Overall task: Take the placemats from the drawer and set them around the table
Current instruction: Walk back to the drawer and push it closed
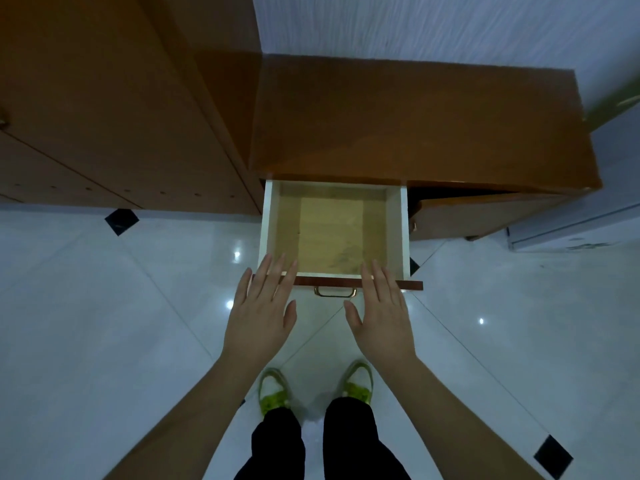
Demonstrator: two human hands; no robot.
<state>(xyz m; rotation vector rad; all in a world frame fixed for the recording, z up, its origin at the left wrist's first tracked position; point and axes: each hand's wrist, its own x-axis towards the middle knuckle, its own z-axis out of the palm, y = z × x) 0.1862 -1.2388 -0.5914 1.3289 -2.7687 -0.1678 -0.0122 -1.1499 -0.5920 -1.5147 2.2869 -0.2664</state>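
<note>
**Pale wood drawer stands open, both hands flat at its front**

Pale wood lines the bottom of the white-walled pull-out drawer (334,230), which is drawn out from under the glossy orange-brown wooden cabinet (415,126). Only the bare yellowish base panel shows inside it; I can see no placemats anywhere in view, so where they lie I cannot tell.

The left hand (261,313) reaches forward with fingers straight and slightly spread, its fingertips (278,263) lying over the dark reddish-brown drawer front (412,285) at the left corner. The right hand (381,313) mirrors it at the right, palm down, fingers (377,271) straight and crossing the same front edge. Both hands are flat, set apart from each other, gripping nothing. Between them hangs the small brass drawer handle (335,292), touched by neither.

Beside the cabinet on the left stands a taller orange-brown wooden cupboard (104,116). Below is the shiny white tiled floor (104,306) with small black diamond insets, and the person's yellow-green and white shoes (273,389) under black trouser legs (349,441).
</note>
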